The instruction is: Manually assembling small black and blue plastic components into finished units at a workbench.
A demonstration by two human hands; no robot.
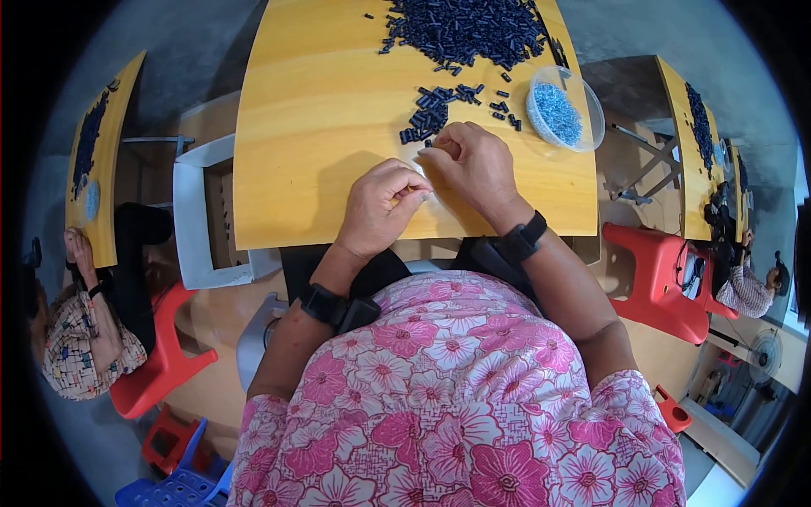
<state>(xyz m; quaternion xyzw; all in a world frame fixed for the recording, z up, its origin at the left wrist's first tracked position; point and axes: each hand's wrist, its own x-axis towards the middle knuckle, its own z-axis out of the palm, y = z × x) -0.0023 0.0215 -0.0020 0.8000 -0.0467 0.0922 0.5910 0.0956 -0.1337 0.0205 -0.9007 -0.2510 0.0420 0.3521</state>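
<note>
My left hand (pixel 380 207) is closed in a pinch above the near part of the yellow table, thumb against forefinger. What it pinches is too small to make out. Just to its right, my right hand (pixel 480 169) is also closed, its thumb and forefinger bent together. A small black cylindrical part (pixel 428 144) shows at its fingertips. Right beyond the hands lies a small group of the same black parts (pixel 432 111). A clear round tub (pixel 595 127) holding small pale blue translucent pieces (pixel 557 114) stands to the right of my right hand.
A large heap of black parts (pixel 473 29) covers the far side of the yellow table (pixel 312 127). Left of the table stands an open white box (pixel 193 224). Red stools (pixel 655 283) are on both sides. Other people sit at similar tables left and right.
</note>
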